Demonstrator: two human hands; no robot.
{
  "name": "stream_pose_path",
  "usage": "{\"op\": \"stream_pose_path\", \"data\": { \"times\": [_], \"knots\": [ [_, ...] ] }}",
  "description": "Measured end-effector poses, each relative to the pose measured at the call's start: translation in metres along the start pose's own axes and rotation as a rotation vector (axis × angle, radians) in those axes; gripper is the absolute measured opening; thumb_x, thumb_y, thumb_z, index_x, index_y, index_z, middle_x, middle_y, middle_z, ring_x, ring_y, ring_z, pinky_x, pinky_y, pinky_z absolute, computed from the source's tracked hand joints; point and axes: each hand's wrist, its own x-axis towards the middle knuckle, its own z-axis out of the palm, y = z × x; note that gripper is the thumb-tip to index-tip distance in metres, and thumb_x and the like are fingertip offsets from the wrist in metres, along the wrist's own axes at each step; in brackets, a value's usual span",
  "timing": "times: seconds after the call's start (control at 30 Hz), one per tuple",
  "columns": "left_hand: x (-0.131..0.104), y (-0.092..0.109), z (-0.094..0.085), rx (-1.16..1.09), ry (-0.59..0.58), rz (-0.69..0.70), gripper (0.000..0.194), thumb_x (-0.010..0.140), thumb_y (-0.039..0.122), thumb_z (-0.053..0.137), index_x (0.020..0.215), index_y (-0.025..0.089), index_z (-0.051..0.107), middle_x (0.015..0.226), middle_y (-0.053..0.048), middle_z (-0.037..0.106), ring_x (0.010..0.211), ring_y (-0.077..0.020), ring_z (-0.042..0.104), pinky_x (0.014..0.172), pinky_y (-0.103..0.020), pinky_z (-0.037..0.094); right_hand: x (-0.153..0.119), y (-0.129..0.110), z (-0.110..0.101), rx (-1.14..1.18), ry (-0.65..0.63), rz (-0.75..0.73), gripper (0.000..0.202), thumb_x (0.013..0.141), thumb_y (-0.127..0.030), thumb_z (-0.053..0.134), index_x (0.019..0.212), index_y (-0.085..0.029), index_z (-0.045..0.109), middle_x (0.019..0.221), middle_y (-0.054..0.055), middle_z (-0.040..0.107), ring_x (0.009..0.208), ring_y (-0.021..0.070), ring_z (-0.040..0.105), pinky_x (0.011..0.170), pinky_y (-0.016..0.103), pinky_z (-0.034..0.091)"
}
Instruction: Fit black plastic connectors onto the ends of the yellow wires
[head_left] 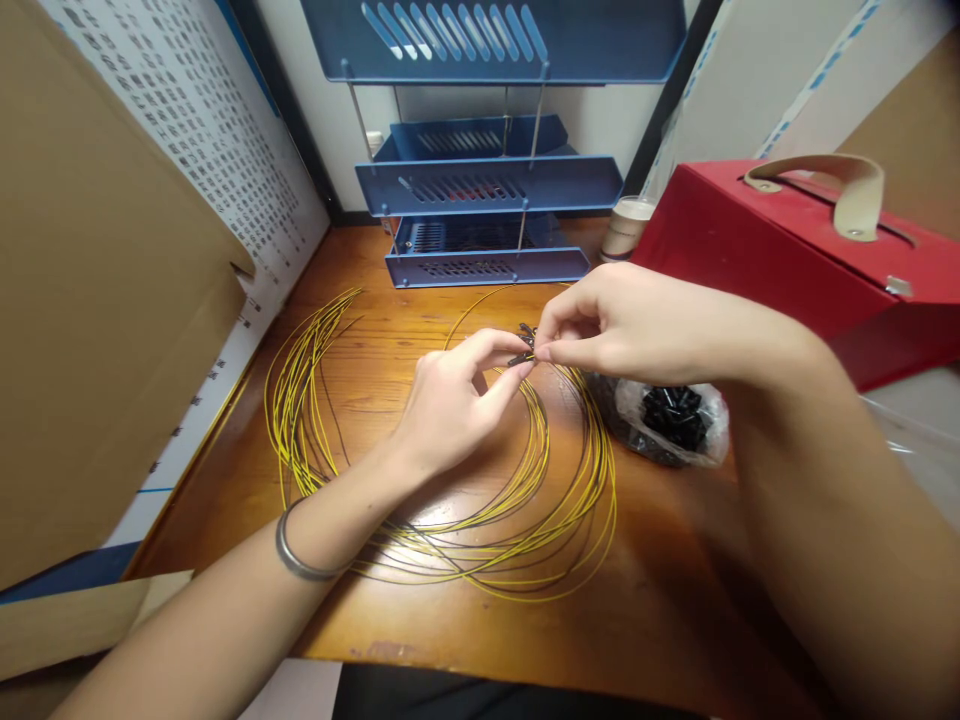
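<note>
Thumb and index finger of my left hand (457, 400) pinch a small black sleeve (519, 358) at the end of a wire. Close against it, my right hand (600, 320) is closed in a pinch on a thin yellow wire, whose tip is mostly hidden by the fingers. More black ends (527, 332) show just behind the fingertips. Long yellow and black wires (577, 500) curve in loose loops on the table below my hands, and another part of the bundle (300, 410) fans out at the left. To the right, a clear plastic bag (716, 430) holds small black pieces (673, 415).
A blue tiered tray rack (487, 185) stands at the back of the wooden table (420, 630). At the right are a red box (780, 250) with a beige handle and a paper cup (626, 228). Cardboard (112, 300) rises along the left side.
</note>
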Motion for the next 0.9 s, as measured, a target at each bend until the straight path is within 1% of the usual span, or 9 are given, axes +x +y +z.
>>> {"op": "stream_pose_path", "data": {
  "times": [0.3, 0.4, 0.63, 0.9],
  "knots": [
    [-0.0005, -0.0008, -0.0003, -0.029, 0.011, -0.015, 0.017, 0.091, 0.031, 0.068, 0.101, 0.018, 0.072, 0.089, -0.003, 0.079, 0.050, -0.0072, 0.056, 0.052, -0.021, 0.044, -0.0020, 0.0011, -0.0017, -0.003, 0.016, 0.031, 0.016, 0.081, -0.029, 0.064, 0.085, -0.020, 0.078, 0.074, 0.001, 0.071, 0.065, 0.0144, 0.058, 0.059, 0.027, 0.039],
    [-0.0005, -0.0003, -0.0007, -0.022, 0.020, -0.023, 0.017, 0.091, 0.031, 0.068, 0.101, 0.018, 0.073, 0.085, -0.003, 0.078, 0.048, -0.0071, 0.055, 0.050, -0.021, 0.043, -0.0029, 0.0026, -0.0030, -0.001, 0.025, 0.029, 0.015, 0.083, -0.027, 0.064, 0.085, -0.019, 0.077, 0.076, 0.002, 0.072, 0.066, 0.0155, 0.060, 0.061, 0.028, 0.041],
    [-0.0005, 0.0000, 0.0001, -0.027, 0.029, -0.010, 0.017, 0.091, 0.030, 0.068, 0.101, 0.017, 0.073, 0.084, -0.003, 0.078, 0.047, -0.0071, 0.054, 0.050, -0.021, 0.043, -0.0025, 0.0008, -0.0021, 0.000, 0.043, 0.033, 0.011, 0.084, -0.023, 0.067, 0.081, -0.018, 0.076, 0.072, 0.002, 0.071, 0.064, 0.0157, 0.058, 0.059, 0.028, 0.040],
    [0.0001, 0.0006, -0.0002, -0.033, 0.032, -0.011, 0.017, 0.091, 0.030, 0.069, 0.101, 0.017, 0.073, 0.084, -0.002, 0.078, 0.047, -0.0064, 0.053, 0.052, -0.021, 0.044, -0.0022, -0.0013, -0.0019, -0.019, 0.051, 0.017, 0.013, 0.081, -0.021, 0.064, 0.080, -0.018, 0.076, 0.069, 0.002, 0.069, 0.062, 0.0150, 0.057, 0.058, 0.029, 0.039]
  ]
}}
